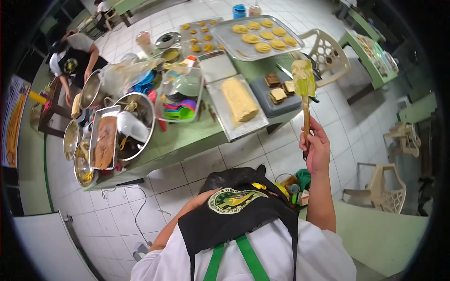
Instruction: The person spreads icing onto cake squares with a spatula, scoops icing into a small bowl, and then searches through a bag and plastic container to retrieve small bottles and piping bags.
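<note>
My right hand (318,149) is closed around the wooden handle of a spatula (305,110), held upright. Its green blade is smeared with a pale cream or batter. Of my left arm (187,206), only the forearm and wrist show; the fingers are hidden behind the black apron (201,232). To the left of the spatula, a long pale roll cake (238,99) lies on a flat tray (222,112). Between the two, layered cake pieces (277,95) rest on a grey upturned pan (262,96).
A large tray (229,44) of yellow pastries stands at the table's back. On the left are a steel bowl (151,129), a loaf pan (115,154) with a brown cake, and a clear bin (161,110) of utensils. A person (75,58) bends at the far left. A plastic chair (342,51) is beyond.
</note>
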A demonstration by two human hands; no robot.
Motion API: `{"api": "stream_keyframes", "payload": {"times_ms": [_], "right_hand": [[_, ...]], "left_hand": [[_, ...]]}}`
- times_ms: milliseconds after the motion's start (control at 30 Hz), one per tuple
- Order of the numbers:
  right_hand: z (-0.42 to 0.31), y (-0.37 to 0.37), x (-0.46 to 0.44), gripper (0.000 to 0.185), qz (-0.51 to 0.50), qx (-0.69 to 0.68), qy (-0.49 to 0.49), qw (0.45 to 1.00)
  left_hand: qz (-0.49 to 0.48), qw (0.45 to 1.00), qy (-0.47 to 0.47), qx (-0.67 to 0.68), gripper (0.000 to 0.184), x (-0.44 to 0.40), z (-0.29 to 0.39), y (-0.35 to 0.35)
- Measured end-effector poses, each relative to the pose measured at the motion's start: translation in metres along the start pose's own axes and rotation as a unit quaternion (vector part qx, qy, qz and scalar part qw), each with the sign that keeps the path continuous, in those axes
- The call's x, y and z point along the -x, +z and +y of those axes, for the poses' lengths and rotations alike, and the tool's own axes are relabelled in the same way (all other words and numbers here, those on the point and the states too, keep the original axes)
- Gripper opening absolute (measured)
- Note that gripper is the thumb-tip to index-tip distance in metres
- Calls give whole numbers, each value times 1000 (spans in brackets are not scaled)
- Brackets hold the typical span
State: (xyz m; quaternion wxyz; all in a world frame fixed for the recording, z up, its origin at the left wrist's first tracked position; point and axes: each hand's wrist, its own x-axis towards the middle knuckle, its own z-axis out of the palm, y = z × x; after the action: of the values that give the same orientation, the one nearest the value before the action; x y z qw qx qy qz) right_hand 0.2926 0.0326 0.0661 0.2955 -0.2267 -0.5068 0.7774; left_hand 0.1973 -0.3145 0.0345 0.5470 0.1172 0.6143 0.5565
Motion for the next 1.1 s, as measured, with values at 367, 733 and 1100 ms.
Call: {"api": "stream_keyframes", "payload": {"times_ms": [367,733,1100], "right_hand": [[-21,-130,-80,50,35,-19,8,999],[-15,-229,-126,40,59,70,110,990],[22,-257,-164,38,53,127,165,977]], "left_hand": [[-17,986,-156,-47,19,-200,-97,-1],[65,866,111,-484,23,-285,89,124],[176,712,242,-635,90,-393,199,126]]}}
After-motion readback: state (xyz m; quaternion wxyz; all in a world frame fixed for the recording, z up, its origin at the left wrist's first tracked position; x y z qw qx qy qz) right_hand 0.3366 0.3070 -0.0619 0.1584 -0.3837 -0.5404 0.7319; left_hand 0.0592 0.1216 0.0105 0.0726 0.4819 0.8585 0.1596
